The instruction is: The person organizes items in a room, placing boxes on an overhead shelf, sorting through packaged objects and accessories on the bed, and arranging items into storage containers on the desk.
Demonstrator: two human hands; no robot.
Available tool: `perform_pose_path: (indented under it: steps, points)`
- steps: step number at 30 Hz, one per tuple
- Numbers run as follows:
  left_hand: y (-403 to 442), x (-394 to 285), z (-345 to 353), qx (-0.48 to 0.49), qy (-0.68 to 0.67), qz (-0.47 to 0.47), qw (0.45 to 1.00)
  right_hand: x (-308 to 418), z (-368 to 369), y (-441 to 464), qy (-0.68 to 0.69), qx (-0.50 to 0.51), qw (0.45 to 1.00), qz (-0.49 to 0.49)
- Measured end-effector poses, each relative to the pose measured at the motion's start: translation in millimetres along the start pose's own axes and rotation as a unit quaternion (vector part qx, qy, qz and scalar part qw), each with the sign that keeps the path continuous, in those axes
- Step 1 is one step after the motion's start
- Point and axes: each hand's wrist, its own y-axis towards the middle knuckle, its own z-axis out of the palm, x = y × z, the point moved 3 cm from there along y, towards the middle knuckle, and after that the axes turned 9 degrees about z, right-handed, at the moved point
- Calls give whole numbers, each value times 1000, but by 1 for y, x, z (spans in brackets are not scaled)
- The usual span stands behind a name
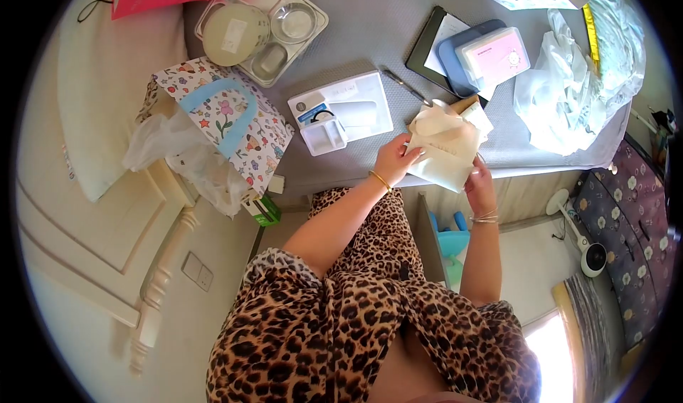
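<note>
Both hands hold a cream-coloured piece of paper [445,162] that looks folded or layered, with a crumpled flap at its top. My left hand [396,161] pinches its left edge between thumb and fingers. At the lower right corner, my right hand [481,187] is closed on the same paper. Faint marks show on its face, too small to read. Just beyond it lie a brown and white piece [475,115] and a dark pen [405,87]. Left of the paper sits a white plastic tray [370,93] with a white cylinder and small parts.
A metal divided tray [313,8] holds a round, pale lid. A floral bag [238,129] with plastic film is at left. A pink case [491,54] rests on a dark folder [427,36]. Clear plastic bags [558,90] lie at right. An open drawer [427,232] is below the surface.
</note>
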Motion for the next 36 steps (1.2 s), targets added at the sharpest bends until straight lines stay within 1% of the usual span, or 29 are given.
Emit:
perform_pose_path:
  steps: [2,3,5,6,8,9,10,12,13,15,16,17,18,20,21,24,26,27,28,29,30,31,32,33,34,36]
  points:
    - [6,-5,8,10,110,74,991,6,-4,5,-149,-60,987,-12]
    - [6,-2,11,34,144,41,988,7,-7,9,-137,-67,988,-33]
    - [7,-28,12,82,209,-26,974,3,-18,20,-114,-82,987,-76]
    - [6,-23,6,32,248,31,968,2,-28,27,-114,-92,986,-79]
    - [2,-11,-9,-67,322,144,933,9,-53,42,-113,-113,984,-85]
    - [-3,-9,-27,-135,375,170,901,14,-62,50,-115,-123,982,-85]
    - [-9,-12,-47,-201,425,195,861,16,-73,59,-159,-138,973,-92]
    - [-20,-20,-81,-283,517,76,804,13,-96,82,-247,-167,949,-104]
    - [-20,-20,-91,-313,519,44,794,15,-107,92,-339,-212,914,-71]
    - [-10,-15,-107,-370,521,-20,769,20,-98,95,-446,-324,827,-108]
    - [-5,-8,-110,-386,510,-51,767,20,-89,93,-495,-375,774,-125]
    - [1,1,-113,-402,499,-81,764,18,-79,87,-490,-444,730,-174]
    - [4,9,-115,-417,486,-112,760,16,-69,82,-493,-471,702,-205]
    - [6,12,-121,-421,467,-119,768,18,-39,69,-496,-521,643,-264]
    - [4,13,-125,-422,458,-123,773,22,-14,55,-490,-510,625,-330]
    - [-9,21,-146,-439,400,-66,802,13,37,36,-441,-389,699,-408]
    - [-22,12,-146,-420,409,-10,810,-8,67,42,-412,-229,827,-305]
    - [-30,6,-144,-409,414,18,813,-16,89,46,-422,-133,856,-268]
    - [-35,3,-135,-375,380,35,845,-24,112,51,-427,-35,874,-229]
    - [-38,-4,-121,-340,346,53,873,-34,130,55,-387,19,905,-176]
    - [-40,-15,-105,-301,353,99,880,-44,143,58,-343,73,929,-121]
    - [-41,-25,-90,-261,359,144,884,-52,147,61,-303,109,942,-95]
    - [-42,-24,-77,-238,378,147,882,-61,150,64,-262,144,952,-69]
    - [-42,-24,-65,-233,369,170,883,-67,150,66,-220,174,959,-43]
    - [-42,-29,-59,-227,360,192,884,-65,147,66,-206,168,964,-15]
    - [-40,-33,-55,-180,370,183,893,-53,138,63,-178,154,971,41]
